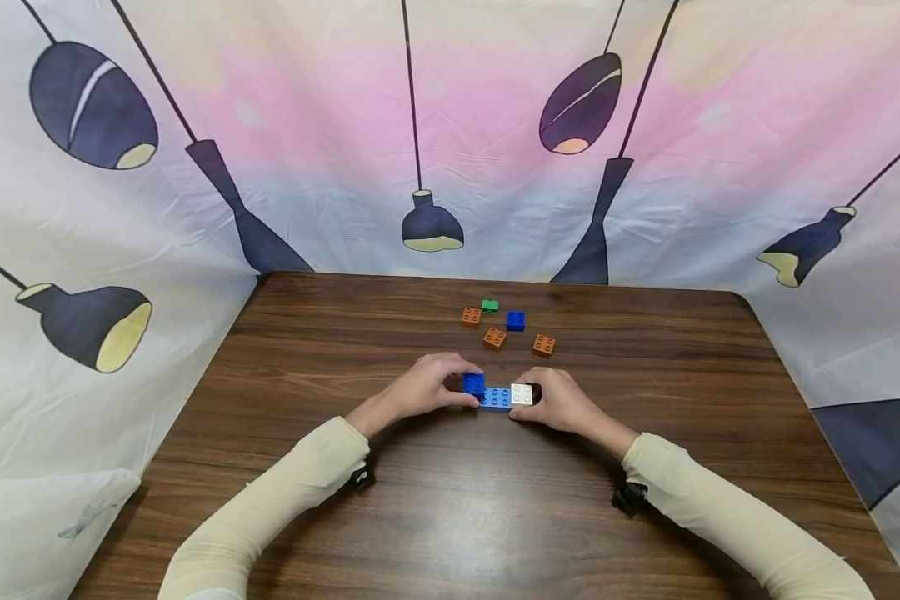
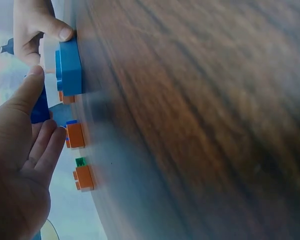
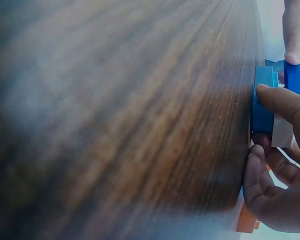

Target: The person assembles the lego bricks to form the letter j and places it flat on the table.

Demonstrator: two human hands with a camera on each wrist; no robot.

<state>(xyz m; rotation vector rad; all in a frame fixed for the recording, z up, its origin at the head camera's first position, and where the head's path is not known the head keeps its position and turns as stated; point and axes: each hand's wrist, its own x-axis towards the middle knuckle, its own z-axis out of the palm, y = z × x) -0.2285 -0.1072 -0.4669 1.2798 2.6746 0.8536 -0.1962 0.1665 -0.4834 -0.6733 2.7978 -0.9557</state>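
My left hand [image 1: 425,385] pinches a dark blue toy brick [image 1: 473,384] between thumb and fingers. That brick hovers just above the left end of a long light blue brick [image 1: 495,398]; the right wrist view shows a narrow gap between the two. A white brick [image 1: 522,393] sits on the right end of the light blue brick. My right hand [image 1: 560,402] grips this right end, its thumb [image 3: 277,100] pressed on the light blue side. Studs are bare in the middle of the long brick, which lies on the table.
Beyond the hands on the wooden table [image 1: 450,517] lie loose bricks: a green one [image 1: 490,306], a dark blue one [image 1: 516,321], and orange ones at the left [image 1: 471,316], middle [image 1: 494,337] and right [image 1: 543,345]. A printed curtain [image 1: 345,125] hangs behind the table.
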